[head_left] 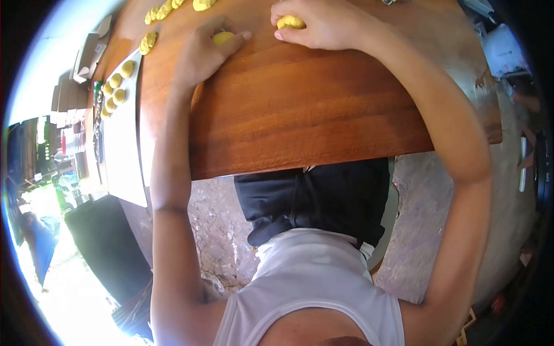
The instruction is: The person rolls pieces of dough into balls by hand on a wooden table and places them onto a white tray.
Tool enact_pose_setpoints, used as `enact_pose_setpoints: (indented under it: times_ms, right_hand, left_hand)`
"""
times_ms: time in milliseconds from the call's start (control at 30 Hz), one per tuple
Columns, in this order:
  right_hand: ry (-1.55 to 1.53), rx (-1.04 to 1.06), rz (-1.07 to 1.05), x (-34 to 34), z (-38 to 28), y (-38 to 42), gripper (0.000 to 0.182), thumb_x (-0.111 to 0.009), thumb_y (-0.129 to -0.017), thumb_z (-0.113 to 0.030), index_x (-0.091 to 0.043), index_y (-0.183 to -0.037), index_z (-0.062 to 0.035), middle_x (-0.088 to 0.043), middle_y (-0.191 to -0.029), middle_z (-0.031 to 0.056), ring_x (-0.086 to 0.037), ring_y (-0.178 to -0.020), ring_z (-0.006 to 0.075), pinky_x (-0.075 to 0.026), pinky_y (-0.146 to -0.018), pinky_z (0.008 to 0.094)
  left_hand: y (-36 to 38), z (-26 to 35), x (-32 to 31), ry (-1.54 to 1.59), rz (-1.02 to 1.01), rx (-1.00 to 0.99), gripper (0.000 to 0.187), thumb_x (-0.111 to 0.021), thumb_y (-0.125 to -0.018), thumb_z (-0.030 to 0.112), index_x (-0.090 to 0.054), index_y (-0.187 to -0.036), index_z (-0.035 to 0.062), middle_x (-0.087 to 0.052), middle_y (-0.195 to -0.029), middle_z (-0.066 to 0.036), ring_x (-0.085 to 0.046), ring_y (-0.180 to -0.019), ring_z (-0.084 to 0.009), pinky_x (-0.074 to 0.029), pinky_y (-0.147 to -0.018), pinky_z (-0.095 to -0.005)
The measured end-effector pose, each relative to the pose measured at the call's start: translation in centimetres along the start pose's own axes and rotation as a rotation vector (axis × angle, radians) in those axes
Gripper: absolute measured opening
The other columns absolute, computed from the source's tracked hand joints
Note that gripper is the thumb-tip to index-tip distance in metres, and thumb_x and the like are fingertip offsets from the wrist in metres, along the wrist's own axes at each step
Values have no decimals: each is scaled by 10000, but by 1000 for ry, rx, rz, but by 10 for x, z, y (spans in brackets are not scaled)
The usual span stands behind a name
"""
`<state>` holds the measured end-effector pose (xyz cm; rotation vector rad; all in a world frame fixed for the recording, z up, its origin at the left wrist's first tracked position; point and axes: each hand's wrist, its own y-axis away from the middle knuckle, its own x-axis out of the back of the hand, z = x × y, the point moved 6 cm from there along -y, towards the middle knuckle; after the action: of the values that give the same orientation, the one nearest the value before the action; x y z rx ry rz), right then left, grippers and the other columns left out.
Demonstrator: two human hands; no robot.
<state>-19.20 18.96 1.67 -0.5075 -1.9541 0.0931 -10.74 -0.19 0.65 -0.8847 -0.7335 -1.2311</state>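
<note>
Under the curled fingers of my left hand (210, 49) is a yellow dough ball (223, 38), close to the wooden table top. My right hand (306, 23) curves around another yellow dough piece (291, 22), its thumb and fingers on either side of it. Several rough yellow dough lumps (164, 8) lie at the table's far left edge, and a single lump (148, 42) sits nearer to my left hand. Smooth round dough balls (119, 96) stand in two rows on a pale tray (124, 155) left of my left forearm.
The brown wooden table (311, 115) spans the space before my lap, its front edge just ahead of my dark shorts (311, 199). Cardboard boxes (89, 55) stand beyond the tray on the left. A white plastic bag (505, 49) is off the table's right side.
</note>
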Motion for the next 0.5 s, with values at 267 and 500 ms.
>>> enact_pose_setpoints:
  times_ms: [267, 500]
  right_hand:
    - [-45, 77, 65, -5, 9, 3, 222, -757, -950, -230, -710, -1057, -41, -666, -1019, 118, -652, -990, 335, -518, -870, 428]
    - [-63, 76, 48, -1, 6, 3, 222, -764, -940, -224, -716, -1064, -47, -665, -1029, 127, -646, -993, 336, -522, -884, 424]
  left_hand:
    - [8, 0, 6, 251, -165, -154, 245, -744, -843, 141, -745, -1057, 21, -735, -1088, -101, -696, -1040, -216, -540, -950, -356]
    - [15, 15, 4, 274, -11, -146, 220, -763, -867, 42, -732, -1082, 4, -714, -1049, -80, -676, -1036, -188, -529, -942, -335]
